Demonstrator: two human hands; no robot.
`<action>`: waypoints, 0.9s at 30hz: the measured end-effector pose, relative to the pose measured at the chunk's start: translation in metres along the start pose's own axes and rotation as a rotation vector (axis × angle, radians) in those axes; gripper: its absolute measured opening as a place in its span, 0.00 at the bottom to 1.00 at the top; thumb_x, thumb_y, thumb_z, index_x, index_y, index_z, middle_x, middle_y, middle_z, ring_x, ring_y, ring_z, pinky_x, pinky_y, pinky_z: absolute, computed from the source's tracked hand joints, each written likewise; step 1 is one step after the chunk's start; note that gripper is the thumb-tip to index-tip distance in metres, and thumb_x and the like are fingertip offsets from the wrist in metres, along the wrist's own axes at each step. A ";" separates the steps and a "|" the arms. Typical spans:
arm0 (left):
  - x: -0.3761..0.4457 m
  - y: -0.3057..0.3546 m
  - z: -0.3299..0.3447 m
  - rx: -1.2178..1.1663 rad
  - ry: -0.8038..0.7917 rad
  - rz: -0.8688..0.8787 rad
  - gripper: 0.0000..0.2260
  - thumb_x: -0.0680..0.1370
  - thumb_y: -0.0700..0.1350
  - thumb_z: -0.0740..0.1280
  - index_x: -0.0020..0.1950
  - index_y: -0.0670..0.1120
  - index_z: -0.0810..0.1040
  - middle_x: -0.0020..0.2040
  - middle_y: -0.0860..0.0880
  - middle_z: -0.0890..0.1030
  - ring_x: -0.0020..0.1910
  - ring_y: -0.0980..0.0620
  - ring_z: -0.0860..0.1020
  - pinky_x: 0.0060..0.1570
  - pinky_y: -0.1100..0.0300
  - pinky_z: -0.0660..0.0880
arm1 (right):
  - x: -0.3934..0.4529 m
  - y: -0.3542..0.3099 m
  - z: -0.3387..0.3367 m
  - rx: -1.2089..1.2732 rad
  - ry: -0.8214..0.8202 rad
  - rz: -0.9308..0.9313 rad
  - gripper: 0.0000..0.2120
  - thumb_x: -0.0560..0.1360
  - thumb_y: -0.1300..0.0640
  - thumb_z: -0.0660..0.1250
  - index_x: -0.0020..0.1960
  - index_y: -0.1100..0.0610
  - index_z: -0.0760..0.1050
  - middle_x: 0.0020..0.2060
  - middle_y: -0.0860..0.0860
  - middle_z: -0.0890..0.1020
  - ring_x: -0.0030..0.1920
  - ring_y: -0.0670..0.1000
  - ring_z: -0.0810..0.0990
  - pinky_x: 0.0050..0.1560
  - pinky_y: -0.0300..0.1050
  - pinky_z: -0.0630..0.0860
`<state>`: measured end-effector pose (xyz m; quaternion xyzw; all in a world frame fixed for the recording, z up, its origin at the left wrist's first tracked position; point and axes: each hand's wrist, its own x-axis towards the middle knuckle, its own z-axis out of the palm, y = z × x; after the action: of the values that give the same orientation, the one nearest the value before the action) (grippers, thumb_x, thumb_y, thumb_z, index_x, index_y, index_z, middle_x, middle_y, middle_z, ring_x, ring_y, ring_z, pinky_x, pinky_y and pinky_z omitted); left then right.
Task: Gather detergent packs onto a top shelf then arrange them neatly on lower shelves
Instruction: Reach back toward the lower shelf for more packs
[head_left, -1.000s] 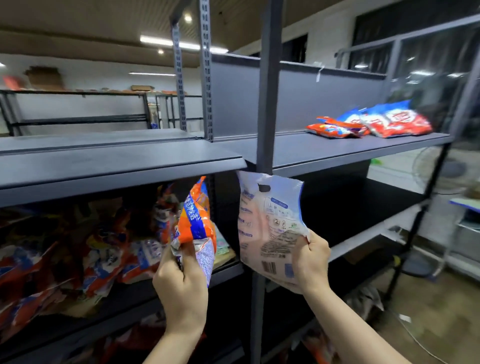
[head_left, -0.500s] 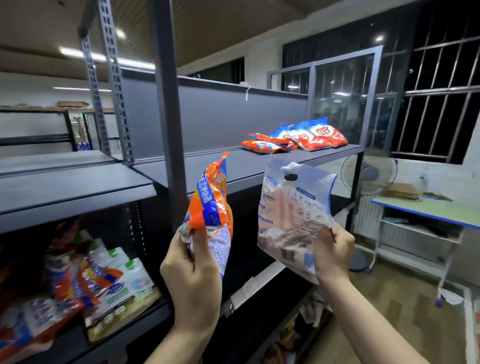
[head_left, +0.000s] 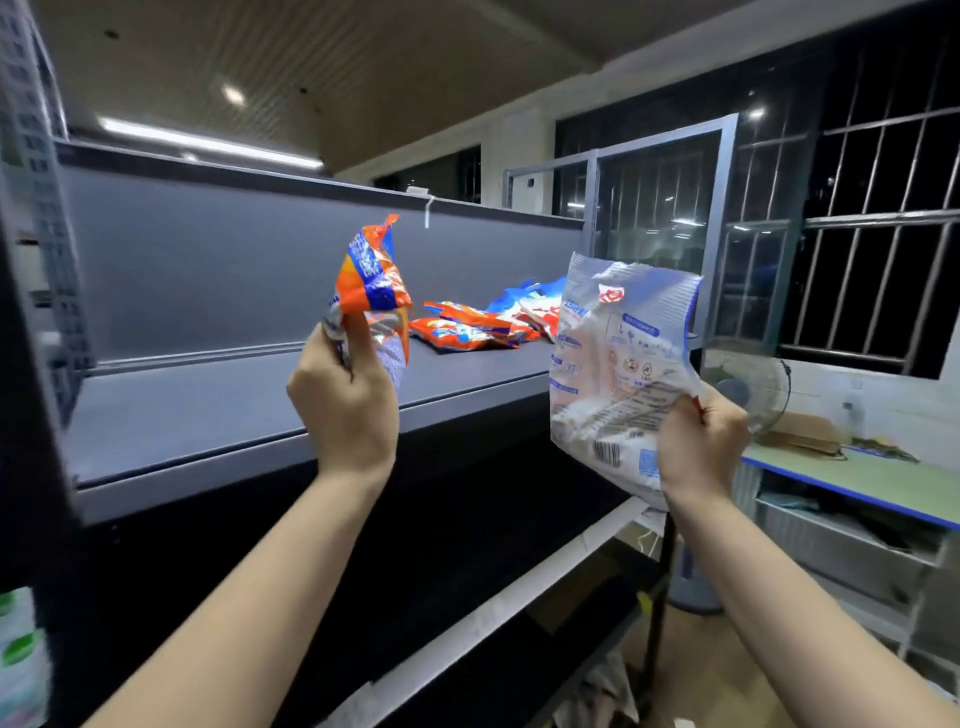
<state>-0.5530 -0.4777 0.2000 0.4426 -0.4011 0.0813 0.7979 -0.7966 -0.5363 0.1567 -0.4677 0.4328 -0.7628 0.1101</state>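
1. My left hand clenches the orange pack by its lower end.
2. My right hand pinches the white pack.
3. Gathering step: both go beyond my fingertips onto the top shelf, beside the pile.

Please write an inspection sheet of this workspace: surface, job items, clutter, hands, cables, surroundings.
Surface: grey top shelf, mostly bare in front; lower shelf dark.
Job items: orange pack and white pack held up in front of the top shelf; pile of packs lying at its far end.
Clutter: cardboard piece on the green table.
Hands: left hand grips the orange pack's lower end; right hand grips the white pack's lower corner.
Cables: nothing seen.
Surroundings: fan, barred windows, ceiling lights.
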 end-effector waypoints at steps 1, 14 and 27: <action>0.002 -0.001 0.015 0.004 0.007 0.001 0.17 0.81 0.52 0.58 0.40 0.42 0.75 0.33 0.49 0.74 0.32 0.55 0.63 0.34 0.63 0.59 | 0.014 0.006 -0.002 0.002 0.001 -0.010 0.18 0.69 0.66 0.53 0.27 0.46 0.68 0.20 0.38 0.72 0.24 0.38 0.68 0.25 0.28 0.61; 0.046 -0.047 0.181 0.258 0.005 0.160 0.19 0.82 0.53 0.55 0.46 0.40 0.77 0.46 0.40 0.82 0.44 0.40 0.76 0.37 0.60 0.60 | 0.145 0.088 0.007 -0.050 0.103 -0.062 0.23 0.70 0.68 0.53 0.55 0.58 0.82 0.40 0.48 0.81 0.35 0.46 0.71 0.38 0.38 0.68; 0.113 -0.138 0.344 0.657 0.029 0.027 0.14 0.80 0.47 0.55 0.50 0.40 0.75 0.54 0.35 0.79 0.53 0.32 0.75 0.50 0.48 0.68 | 0.283 0.169 0.059 -0.004 0.116 -0.059 0.20 0.70 0.69 0.55 0.26 0.49 0.67 0.18 0.36 0.70 0.22 0.40 0.65 0.22 0.31 0.58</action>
<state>-0.6062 -0.8504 0.2904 0.6698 -0.3480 0.2233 0.6168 -0.9418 -0.8331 0.2138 -0.4356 0.4261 -0.7905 0.0614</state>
